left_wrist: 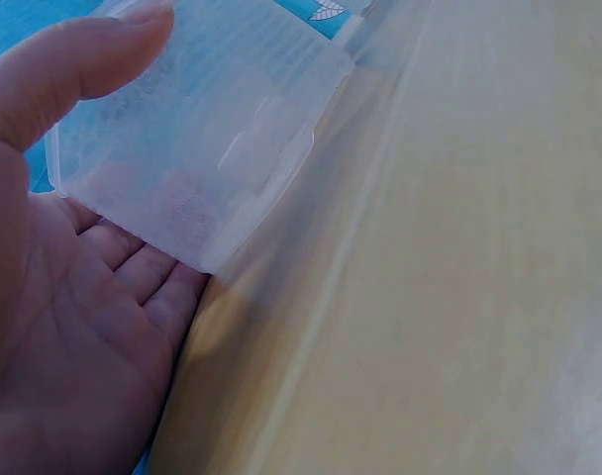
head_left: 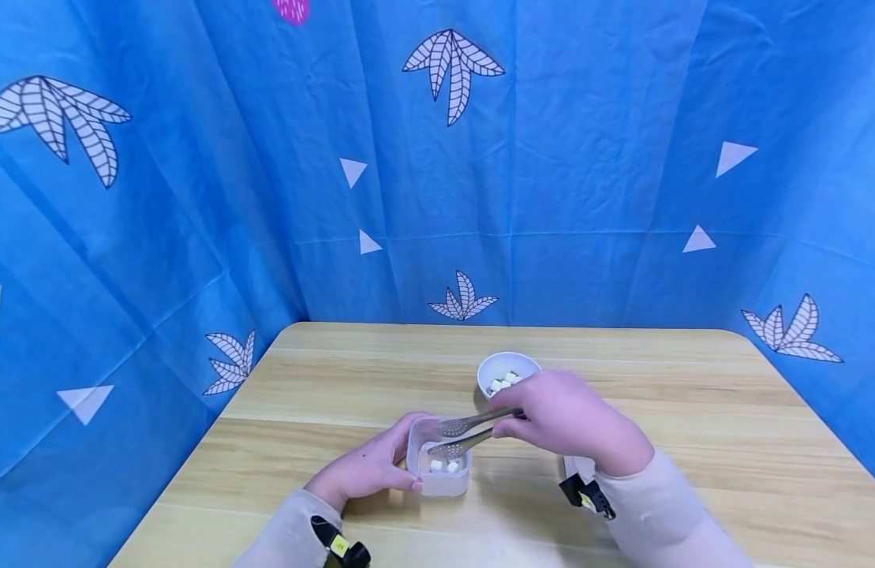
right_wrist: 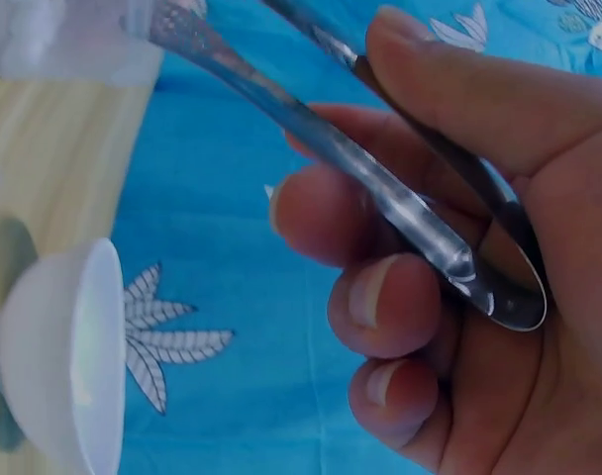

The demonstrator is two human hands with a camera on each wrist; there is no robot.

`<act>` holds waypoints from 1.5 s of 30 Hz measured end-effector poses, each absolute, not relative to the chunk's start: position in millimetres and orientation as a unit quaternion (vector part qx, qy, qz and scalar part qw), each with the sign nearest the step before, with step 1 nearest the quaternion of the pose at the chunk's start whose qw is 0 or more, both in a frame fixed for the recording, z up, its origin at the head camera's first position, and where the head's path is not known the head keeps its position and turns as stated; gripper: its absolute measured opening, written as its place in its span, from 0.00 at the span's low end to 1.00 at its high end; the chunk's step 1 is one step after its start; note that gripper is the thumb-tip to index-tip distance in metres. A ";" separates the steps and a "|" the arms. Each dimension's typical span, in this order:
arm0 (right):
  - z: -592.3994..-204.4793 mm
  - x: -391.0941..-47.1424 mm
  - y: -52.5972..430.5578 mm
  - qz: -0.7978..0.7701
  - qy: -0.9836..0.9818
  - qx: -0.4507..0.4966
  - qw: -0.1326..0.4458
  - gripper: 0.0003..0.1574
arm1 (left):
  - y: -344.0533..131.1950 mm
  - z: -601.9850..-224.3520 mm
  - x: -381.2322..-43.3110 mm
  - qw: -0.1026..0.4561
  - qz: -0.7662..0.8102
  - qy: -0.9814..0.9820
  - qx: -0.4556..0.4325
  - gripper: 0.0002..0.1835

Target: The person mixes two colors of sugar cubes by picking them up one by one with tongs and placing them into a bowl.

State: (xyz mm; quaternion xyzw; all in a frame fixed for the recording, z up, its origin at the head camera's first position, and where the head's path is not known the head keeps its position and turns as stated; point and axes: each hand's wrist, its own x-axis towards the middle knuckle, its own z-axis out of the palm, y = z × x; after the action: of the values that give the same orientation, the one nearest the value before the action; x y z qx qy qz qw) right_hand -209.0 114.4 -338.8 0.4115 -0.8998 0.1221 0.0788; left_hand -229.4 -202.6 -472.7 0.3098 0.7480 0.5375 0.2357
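My left hand (head_left: pixel 369 469) holds a clear, square plastic container (head_left: pixel 446 487) from its left side, thumb at the near side and fingers at the far side. A couple of small white cubes (head_left: pixel 435 466) lie in it. In my right hand (head_left: pixel 565 414) is a pair of metal tongs (right_wrist: pixel 380 188), gripped between the thumb and curled fingers. Their perforated tips are spread apart over the container's opening, with no cube visible between them. Behind the right hand stands a white bowl (head_left: pixel 508 357) with several white cubes (head_left: pixel 506 381), partly hidden by that hand.
The wooden table (head_left: pixel 359 371) carries the container and the bowl. A blue patterned curtain (head_left: pixel 586 158) hangs at the back and both sides. Each wrist wears a black strap, such as the left one (head_left: pixel 340 544).
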 end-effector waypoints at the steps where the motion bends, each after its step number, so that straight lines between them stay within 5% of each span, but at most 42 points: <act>1: -340.7 -208.5 111.7 0.120 -0.900 0.411 0.080 0.12 | -202.7 -472.6 -229.5 0.234 0.537 0.747 0.313 0.48; 22: -358.9 -191.1 65.3 0.032 -0.923 0.377 0.071 0.12 | -204.1 -474.6 -229.4 0.229 0.528 0.759 0.304 0.46; 45: -347.1 -194.8 83.8 0.088 -0.911 0.394 0.082 0.05 | -204.5 -474.7 -229.5 0.229 0.537 0.743 0.327 0.48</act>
State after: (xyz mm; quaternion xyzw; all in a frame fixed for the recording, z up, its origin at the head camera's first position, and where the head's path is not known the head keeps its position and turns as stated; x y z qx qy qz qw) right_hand -194.8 83.8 -347.1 0.3939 -0.9113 0.0881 0.0815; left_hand -229.5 -204.5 -474.7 0.3271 0.7430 0.5371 0.2292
